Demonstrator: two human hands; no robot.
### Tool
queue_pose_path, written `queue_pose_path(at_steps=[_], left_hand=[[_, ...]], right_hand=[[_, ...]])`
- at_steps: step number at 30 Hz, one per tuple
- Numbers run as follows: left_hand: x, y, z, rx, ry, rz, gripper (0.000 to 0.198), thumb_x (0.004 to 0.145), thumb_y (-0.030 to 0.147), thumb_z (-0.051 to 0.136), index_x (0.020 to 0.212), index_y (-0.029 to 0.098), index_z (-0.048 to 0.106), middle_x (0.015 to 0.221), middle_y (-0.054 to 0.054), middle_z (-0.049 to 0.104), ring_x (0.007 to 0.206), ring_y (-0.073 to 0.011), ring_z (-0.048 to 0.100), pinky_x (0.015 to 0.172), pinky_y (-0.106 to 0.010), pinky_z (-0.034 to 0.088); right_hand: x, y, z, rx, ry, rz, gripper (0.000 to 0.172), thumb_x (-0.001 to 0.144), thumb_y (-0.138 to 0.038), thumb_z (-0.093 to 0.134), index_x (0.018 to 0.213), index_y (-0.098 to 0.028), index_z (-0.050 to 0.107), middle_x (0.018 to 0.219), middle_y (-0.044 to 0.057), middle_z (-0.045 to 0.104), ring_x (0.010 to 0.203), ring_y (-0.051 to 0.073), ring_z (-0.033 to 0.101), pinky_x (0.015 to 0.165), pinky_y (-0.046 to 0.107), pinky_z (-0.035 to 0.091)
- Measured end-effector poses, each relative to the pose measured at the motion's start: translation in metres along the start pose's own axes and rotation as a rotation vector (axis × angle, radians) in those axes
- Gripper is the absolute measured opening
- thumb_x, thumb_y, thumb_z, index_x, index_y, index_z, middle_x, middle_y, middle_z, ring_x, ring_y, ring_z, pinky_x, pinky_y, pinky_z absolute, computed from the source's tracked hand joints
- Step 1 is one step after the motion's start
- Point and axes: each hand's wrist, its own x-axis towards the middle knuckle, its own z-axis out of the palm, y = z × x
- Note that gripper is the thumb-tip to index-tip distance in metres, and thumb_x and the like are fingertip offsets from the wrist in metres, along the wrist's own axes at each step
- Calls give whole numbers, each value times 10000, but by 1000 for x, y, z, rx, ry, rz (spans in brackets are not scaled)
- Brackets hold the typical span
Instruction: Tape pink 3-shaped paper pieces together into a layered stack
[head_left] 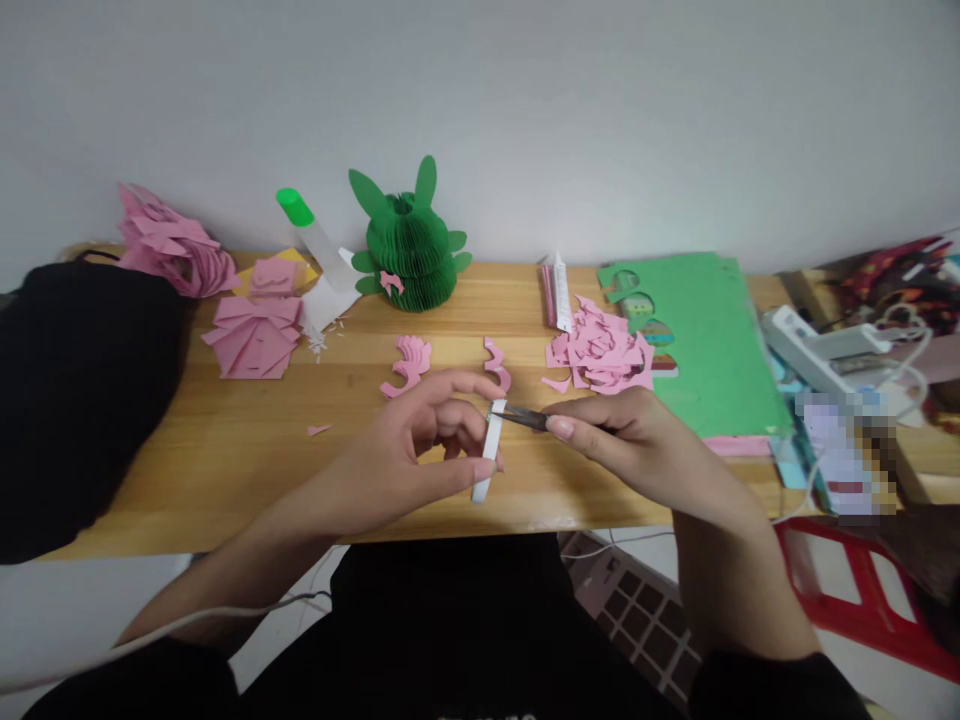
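My left hand [435,440] pinches a narrow white strip [488,465] between thumb and fingers, above the table's front part. My right hand [630,430] is closed around what look like small dark scissors [525,415], their handles hidden in the palm. The pointed blades reach the strip's upper end. Just beyond the hands lie two cut pink paper pieces, a fringed curved one [409,362] and a wavy one [495,365]. Behind them stands a green honeycomb paper figure [411,255] with leaf-shaped ears and a small pink piece on its front.
Pink scraps [604,350] are heaped right of centre, beside green sheets [705,340]. Folded pink paper [259,335], a green-capped glue bottle [319,245] and white snippets stand or lie at left. A black cloth item [97,390] covers the left end; a power strip [814,350] lies right.
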Motion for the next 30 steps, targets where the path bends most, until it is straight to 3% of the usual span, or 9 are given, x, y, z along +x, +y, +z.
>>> queue_pose_path(at_steps=[5,16,24,27,30], left_hand=[[-1,1,2,7,0,-13,393,817,156,669,1161,184,480,790,15,683,712,-125,641,731,-288,483],[-2,-3,2,-8,11,2,388,814,158,671,1158,198,497,791,21,676,732,-123,633,740,-281,477],[-4,-5,-1,1,-3,4,443,811,177,680,1212,201,493,795,18,679,730,-122,633,739,-275,466],[-6,-2,1,31,14,7,539,817,184,671,1305,218,445,776,33,666,718,-120,629,732,-272,466],[-12,0,3,121,31,5,655,827,198,659,1404,246,352,738,48,647,711,-124,623,703,-263,461]], right_hand=[[0,0,2,17,19,-20,500,964,-474,467,558,-213,334,586,-47,215,510,90,226,458,261,187],[0,0,3,42,24,-5,513,954,-488,481,556,-211,313,594,-45,200,516,88,205,460,263,170],[-1,0,5,16,71,-24,506,947,-458,512,524,-193,430,569,-43,243,514,91,229,457,251,203],[-3,1,6,-34,100,-44,485,948,-445,523,543,-178,545,537,-46,308,490,83,259,453,247,219],[-4,4,8,-148,132,-80,437,959,-445,510,690,-156,699,522,-39,419,468,80,327,458,238,261]])
